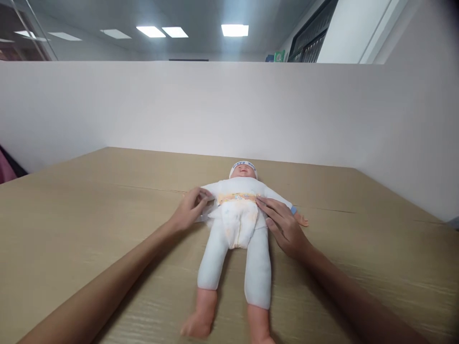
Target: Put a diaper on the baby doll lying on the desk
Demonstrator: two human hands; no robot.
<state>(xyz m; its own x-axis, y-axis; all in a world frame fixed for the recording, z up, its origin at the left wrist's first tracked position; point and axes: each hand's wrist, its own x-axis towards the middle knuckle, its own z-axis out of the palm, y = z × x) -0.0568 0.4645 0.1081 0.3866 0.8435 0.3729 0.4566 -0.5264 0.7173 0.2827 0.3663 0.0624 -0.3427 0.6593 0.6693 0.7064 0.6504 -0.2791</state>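
A baby doll (211, 267) in a white suit and a printed white headband lies on its back, feet toward me. Around its hips is a white diaper (239, 222) with an orange patterned band across the front. My left hand (191, 205) is at the diaper's left side, fingers pinched on the loose side wing of the diaper. My right hand (283, 222) rests on the band's right end, its fingers stretched out flat against the diaper and the doll's side. The doll's arm on the left is partly hidden behind my left hand.
The doll lies on a wide tan tabletop (107, 205) with thin seams in its surface. A white partition wall (179, 105) rises behind the table and along the right. At the far left edge there is a pink and black item (7, 165).
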